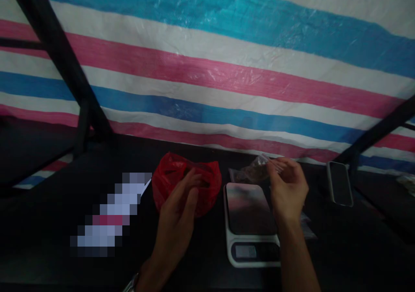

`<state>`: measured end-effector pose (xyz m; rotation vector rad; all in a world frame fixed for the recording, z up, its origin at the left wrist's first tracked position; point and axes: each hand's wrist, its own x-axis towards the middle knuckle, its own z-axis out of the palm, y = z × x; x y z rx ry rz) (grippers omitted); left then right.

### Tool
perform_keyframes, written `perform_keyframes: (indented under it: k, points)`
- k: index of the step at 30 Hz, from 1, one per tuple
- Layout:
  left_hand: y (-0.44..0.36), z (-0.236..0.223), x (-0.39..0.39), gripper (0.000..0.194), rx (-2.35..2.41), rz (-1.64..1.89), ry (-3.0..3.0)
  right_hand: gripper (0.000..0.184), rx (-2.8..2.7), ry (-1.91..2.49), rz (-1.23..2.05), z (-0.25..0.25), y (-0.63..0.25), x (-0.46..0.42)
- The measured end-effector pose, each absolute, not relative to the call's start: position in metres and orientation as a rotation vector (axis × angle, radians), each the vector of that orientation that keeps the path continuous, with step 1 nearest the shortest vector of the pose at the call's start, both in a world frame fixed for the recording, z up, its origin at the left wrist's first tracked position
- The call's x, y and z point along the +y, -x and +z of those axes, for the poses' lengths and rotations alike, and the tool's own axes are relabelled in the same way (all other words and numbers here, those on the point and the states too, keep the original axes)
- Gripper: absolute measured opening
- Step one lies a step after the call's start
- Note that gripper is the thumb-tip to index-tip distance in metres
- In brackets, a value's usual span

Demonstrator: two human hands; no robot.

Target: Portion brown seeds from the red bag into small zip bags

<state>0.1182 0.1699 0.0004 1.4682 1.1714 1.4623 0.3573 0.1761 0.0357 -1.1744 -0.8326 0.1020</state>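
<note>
My left hand point(180, 210) reaches over the red plastic bag point(165, 184), its fingers stretched and the thumb apart. The bag's mouth gapes upward, but its contents are too dark to tell. To the right, my right hand point(289, 188) pinches the edge of a clear zip bag point(251, 172) that lies behind the scale; something brownish shows inside it. Between my hands sits a white digital kitchen scale point(249, 210) with a bare metal plate; its display is too dim to read. Another clear plastic bag point(306, 228) lies partly hidden behind my right wrist.
A phone point(339, 184) lies at the right on the black table point(207, 272). A blurred-out pale sheet point(110, 214) is at the left. Dark metal bars point(61, 62) slope up on both sides, before a striped plastic sheet point(207, 71) at the back.
</note>
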Motion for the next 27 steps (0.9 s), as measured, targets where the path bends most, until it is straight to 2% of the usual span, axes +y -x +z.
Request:
perform_keyframes:
  k: [3,7,10,15,18,20,25,27]
  points:
    - [-0.113,0.005,0.172,0.047,1.275,1.505,-1.46,0.035,-0.824,1.352,-0.018,0.021,-0.382,0.182]
    - [-0.11,0.006,0.174,0.043,1.356,1.522,-1.457,0.036,-0.997,1.517,0.112,0.007,-0.386,0.184]
    - [-0.11,0.004,0.174,0.037,1.4,1.544,-1.487,0.039,-1.006,1.583,0.09,0.011,-0.396,0.174]
    - [-0.108,0.006,0.172,0.031,1.424,1.562,-1.52,0.036,-0.736,1.932,-0.166,0.014,-0.442,0.138]
    - [-0.109,0.011,0.17,0.03,1.429,1.533,-1.523,0.03,-0.617,2.07,-0.18,0.006,-0.461,0.121]
    - [-0.111,0.014,0.169,0.031,1.453,1.547,-1.529,0.029,-0.59,2.097,-0.146,0.003,-0.466,0.116]
    - [-0.122,0.012,0.166,0.029,1.375,1.568,-1.694,0.048,-0.607,2.02,-0.185,0.016,-0.469,0.108]
    - [-0.128,0.009,0.164,0.03,1.306,1.602,-1.78,0.046,-0.608,1.933,-0.189,0.024,-0.466,0.106]
